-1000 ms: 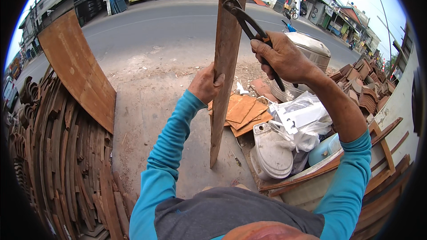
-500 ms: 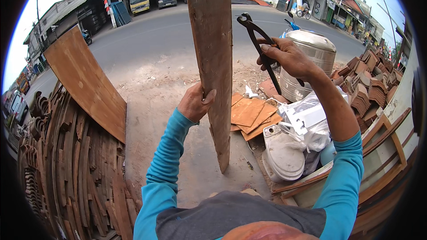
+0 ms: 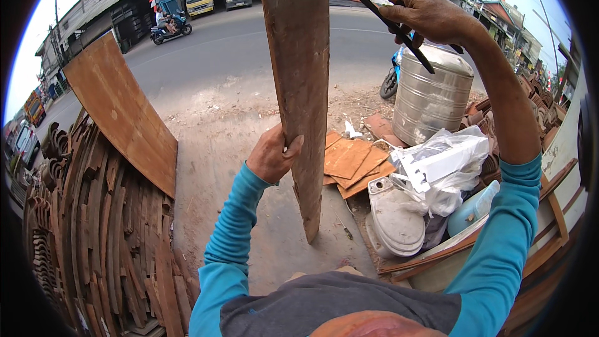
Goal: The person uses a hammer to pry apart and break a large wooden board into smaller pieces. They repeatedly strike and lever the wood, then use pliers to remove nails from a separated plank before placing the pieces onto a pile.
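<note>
A long, weathered wooden plank (image 3: 298, 81) stands upright in front of me, its lower end at the ground and its top beyond the upper edge of the view. My left hand (image 3: 272, 155) grips it by the left edge around mid-height, thumb across its face. Raised on the right, my right hand (image 3: 430, 15) is closed around the handles of black pincers (image 3: 368, 1). Their jaws are at the plank's right edge near the top of the view. Whether the jaws have a nail between them is too small to tell.
To the left lie stacked wood strips (image 3: 118, 243) with a leaning brown board (image 3: 125, 118). On the right are a metal tank (image 3: 430, 97), a white toilet (image 3: 399, 218), wooden panels (image 3: 355, 161), plastic-wrapped items (image 3: 443, 156) and roof tiles (image 3: 543, 103). A road (image 3: 218, 50) crosses beyond.
My right hand has lifted the pincers up and brought their jaws to the plank's right edge. My left hand keeps its grip. A motorbike with riders has appeared on the road at left.
</note>
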Demonstrator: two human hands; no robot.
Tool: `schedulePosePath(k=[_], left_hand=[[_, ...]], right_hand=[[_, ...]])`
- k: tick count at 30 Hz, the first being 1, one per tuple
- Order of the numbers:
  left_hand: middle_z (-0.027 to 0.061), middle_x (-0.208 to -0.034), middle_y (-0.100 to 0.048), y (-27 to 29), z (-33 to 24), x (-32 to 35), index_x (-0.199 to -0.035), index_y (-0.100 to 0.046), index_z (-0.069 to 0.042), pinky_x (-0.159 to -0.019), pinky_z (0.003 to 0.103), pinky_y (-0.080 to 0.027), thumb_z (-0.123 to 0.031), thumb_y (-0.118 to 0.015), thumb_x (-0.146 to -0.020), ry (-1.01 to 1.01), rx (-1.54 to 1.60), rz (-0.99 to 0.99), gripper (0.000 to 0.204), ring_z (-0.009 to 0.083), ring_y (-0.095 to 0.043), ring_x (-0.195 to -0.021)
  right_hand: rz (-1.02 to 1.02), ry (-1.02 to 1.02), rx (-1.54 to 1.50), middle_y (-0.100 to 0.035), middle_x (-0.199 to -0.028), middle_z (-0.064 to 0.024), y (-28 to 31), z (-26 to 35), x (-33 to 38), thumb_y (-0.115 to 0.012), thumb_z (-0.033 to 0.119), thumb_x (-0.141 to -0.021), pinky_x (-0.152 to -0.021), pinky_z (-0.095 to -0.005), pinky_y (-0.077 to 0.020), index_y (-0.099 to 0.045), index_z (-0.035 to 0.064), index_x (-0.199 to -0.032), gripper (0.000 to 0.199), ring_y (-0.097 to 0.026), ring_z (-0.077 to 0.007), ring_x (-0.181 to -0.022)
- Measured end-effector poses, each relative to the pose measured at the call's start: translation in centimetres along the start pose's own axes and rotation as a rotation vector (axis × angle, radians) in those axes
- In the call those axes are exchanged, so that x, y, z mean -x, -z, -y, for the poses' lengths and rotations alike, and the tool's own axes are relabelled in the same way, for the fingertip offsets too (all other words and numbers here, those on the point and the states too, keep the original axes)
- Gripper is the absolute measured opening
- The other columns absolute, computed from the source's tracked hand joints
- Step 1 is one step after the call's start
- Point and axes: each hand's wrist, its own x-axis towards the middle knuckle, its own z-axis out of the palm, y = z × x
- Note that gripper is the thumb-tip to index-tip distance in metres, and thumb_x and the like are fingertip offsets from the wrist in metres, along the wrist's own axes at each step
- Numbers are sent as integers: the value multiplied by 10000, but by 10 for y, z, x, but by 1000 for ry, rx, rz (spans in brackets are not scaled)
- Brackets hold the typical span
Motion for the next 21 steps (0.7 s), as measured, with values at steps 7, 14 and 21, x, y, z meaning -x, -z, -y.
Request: schedulePosePath(k=[7, 14, 21], left_hand=[[269, -1060, -695, 1, -9, -1, -1183, -589, 74, -848, 459, -574, -107, -583, -994, 26, 38, 58, 262, 385, -705, -968], [253, -1009, -701, 7, -2, 0, -1186, -584, 71, -819, 454, -580, -111, -586, -996, -29, 0, 50, 264, 358, -704, -914], [272, -1031, -695, 10, 4, -6, -1190, -581, 52, -853, 480, -577, -118, -583, -996, 34, -17, 76, 258, 407, -703, -960]], right_hand=[[-197, 255, 581, -690, -999, -132, 30, -10, -5, -513, 391, -1067, -789, -385, -577, -569, 89, -1390, 446, -692, -212, -806], [215, -173, 470, -699, -944, -82, 67, 81, 7, -508, 357, -1067, -852, -431, -524, -637, 86, -1263, 359, -666, -222, -922], [-50, 18, 208, -578, -667, -16, 3, 15, -8, -469, 432, -1079, -498, -293, -524, -560, 56, -1031, 390, -588, -97, -525]])
